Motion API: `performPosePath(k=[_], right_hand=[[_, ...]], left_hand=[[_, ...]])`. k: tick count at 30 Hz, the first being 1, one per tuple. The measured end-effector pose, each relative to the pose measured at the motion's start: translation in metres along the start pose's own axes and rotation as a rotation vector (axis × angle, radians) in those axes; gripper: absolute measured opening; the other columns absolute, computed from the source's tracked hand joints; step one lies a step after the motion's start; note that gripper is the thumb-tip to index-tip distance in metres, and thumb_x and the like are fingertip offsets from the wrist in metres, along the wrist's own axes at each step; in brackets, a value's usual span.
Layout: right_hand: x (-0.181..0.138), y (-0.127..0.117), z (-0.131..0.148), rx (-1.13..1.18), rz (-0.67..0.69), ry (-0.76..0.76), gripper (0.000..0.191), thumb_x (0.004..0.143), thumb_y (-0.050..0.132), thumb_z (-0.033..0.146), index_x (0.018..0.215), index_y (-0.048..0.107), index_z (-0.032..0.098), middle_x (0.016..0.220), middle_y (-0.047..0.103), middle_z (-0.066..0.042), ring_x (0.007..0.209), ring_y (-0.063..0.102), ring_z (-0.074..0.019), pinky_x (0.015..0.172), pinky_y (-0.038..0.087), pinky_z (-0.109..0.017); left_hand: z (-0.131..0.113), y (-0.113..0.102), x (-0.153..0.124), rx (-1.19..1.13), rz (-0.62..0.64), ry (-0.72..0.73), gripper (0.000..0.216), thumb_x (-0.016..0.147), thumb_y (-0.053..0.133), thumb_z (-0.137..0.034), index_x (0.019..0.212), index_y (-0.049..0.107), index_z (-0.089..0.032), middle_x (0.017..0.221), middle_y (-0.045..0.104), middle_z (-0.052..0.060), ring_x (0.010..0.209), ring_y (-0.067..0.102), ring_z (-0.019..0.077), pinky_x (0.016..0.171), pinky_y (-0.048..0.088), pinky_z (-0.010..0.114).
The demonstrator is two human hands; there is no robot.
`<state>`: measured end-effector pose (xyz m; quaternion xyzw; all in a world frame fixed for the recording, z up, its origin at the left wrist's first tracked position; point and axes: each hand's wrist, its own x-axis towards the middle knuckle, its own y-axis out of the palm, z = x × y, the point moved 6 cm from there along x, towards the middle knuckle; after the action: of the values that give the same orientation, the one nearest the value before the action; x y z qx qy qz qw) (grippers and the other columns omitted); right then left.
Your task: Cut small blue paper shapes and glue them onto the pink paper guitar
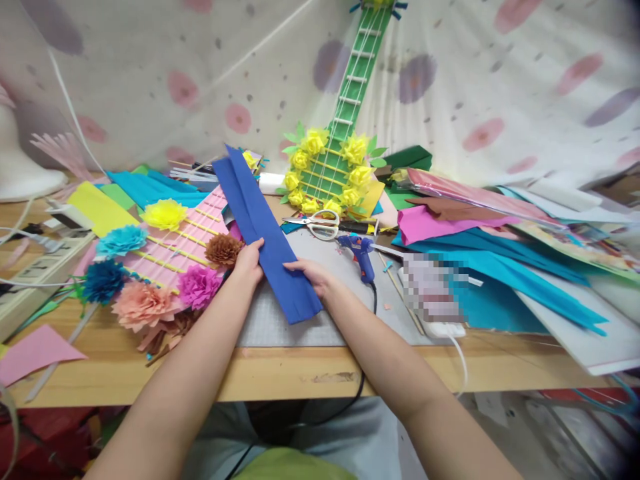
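A long folded strip of dark blue crepe paper [265,227] slants over the grey cutting mat [270,333], held up between my two hands. My left hand [249,260] grips its left edge about midway, thumb on top and the other fingers mostly hidden. On the right edge, lower down, my right hand [313,275] pinches the paper with its fingers partly underneath. Left of the paper lies a pink paper guitar body [173,243] with yellow strips and several paper flowers. A blue glue gun [361,255] and white-handled scissors [323,225] rest just beyond my right hand.
A green paper guitar [353,113] with yellow roses leans on the patterned curtain at the back. Blue and pink crepe sheets [500,260] pile up on the right. A power strip [43,287] with cables lies left, and the glue gun's black cord crosses the table edge.
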<state>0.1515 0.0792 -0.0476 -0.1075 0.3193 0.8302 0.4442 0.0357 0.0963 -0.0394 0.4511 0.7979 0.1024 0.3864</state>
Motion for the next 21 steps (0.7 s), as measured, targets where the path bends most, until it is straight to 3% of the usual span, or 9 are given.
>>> performPosePath(k=[3, 6, 10, 14, 18, 21], right_hand=[[-0.006, 0.0, 0.003, 0.009, -0.07, -0.036, 0.022, 0.081, 0.052, 0.017, 0.102, 0.059, 0.017, 0.074, 0.069, -0.002, 0.06, 0.063, -0.0136, 0.073, 0.053, -0.032], [-0.003, -0.005, 0.006, -0.029, -0.127, -0.112, 0.026, 0.078, 0.053, 0.012, 0.103, 0.059, 0.018, 0.078, 0.07, -0.002, 0.067, 0.065, -0.0148, 0.082, 0.051, -0.035], [0.007, -0.013, 0.018, 0.011, -0.166, -0.323, 0.033, 0.072, 0.056, 0.012, 0.104, 0.056, 0.02, 0.087, 0.069, 0.0, 0.079, 0.065, -0.016, 0.088, 0.048, -0.036], [0.012, -0.019, 0.032, 0.09, -0.212, -0.534, 0.036, 0.068, 0.058, 0.014, 0.103, 0.053, 0.023, 0.094, 0.067, 0.002, 0.088, 0.062, -0.0155, 0.089, 0.047, -0.033], [0.013, -0.022, 0.037, 0.111, -0.243, -0.608, 0.034, 0.065, 0.061, 0.015, 0.097, 0.054, 0.023, 0.085, 0.066, 0.004, 0.078, 0.061, -0.0131, 0.081, 0.049, -0.029], [0.012, -0.023, 0.035, 0.125, -0.214, -0.583, 0.031, 0.064, 0.064, 0.019, 0.093, 0.055, 0.023, 0.078, 0.065, 0.005, 0.068, 0.059, -0.011, 0.072, 0.048, -0.026]], left_hand=[[-0.004, 0.001, 0.002, 0.023, 0.013, 0.104, 0.026, 0.081, 0.048, -0.008, 0.103, 0.06, -0.012, 0.067, 0.066, 0.004, 0.062, 0.064, 0.0155, 0.079, 0.052, 0.035], [-0.002, 0.004, 0.001, 0.035, 0.099, 0.037, 0.019, 0.082, 0.049, -0.013, 0.096, 0.062, -0.009, 0.069, 0.067, 0.007, 0.062, 0.064, 0.017, 0.079, 0.052, 0.037], [0.005, 0.008, -0.017, 0.04, 0.238, -0.003, 0.014, 0.078, 0.054, -0.017, 0.086, 0.064, -0.01, 0.075, 0.069, 0.008, 0.066, 0.065, 0.0171, 0.077, 0.053, 0.033], [0.028, 0.009, -0.041, 0.201, 0.327, -0.009, 0.018, 0.07, 0.062, -0.013, 0.088, 0.065, -0.011, 0.079, 0.07, 0.007, 0.065, 0.064, 0.0152, 0.071, 0.053, 0.028], [0.04, 0.001, -0.041, 0.34, 0.227, 0.13, 0.025, 0.064, 0.066, -0.011, 0.089, 0.065, -0.013, 0.083, 0.071, 0.007, 0.073, 0.066, 0.0183, 0.077, 0.051, 0.032], [0.028, -0.005, -0.031, 0.477, 0.16, 0.316, 0.021, 0.063, 0.065, -0.011, 0.083, 0.066, -0.013, 0.082, 0.071, 0.007, 0.078, 0.065, 0.0209, 0.083, 0.048, 0.036]])
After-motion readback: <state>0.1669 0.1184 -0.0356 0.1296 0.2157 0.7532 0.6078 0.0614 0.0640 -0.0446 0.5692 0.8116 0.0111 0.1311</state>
